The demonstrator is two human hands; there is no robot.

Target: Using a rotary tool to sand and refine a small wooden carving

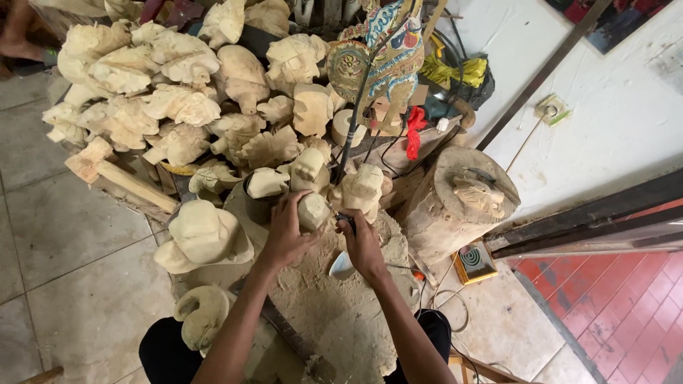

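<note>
Small yellow box with a green spiral sits on the floor at 4 o'clock. My left hand grips a pale, rough-carved wooden head; my right hand is closed around a dark tool.

Bright, even daylight, no hard glare. White wall far right is brightest, nearly washed out. Shadows soft & short; darkest pockets between pale wood carvings far left and under near sawdust mound. Wide-angle lens: strong bending at edges, floor tiles and dark rails curve outward. Centre sharp; corners softer. Slight motion blur on right hand; left hand crisper.
</note>
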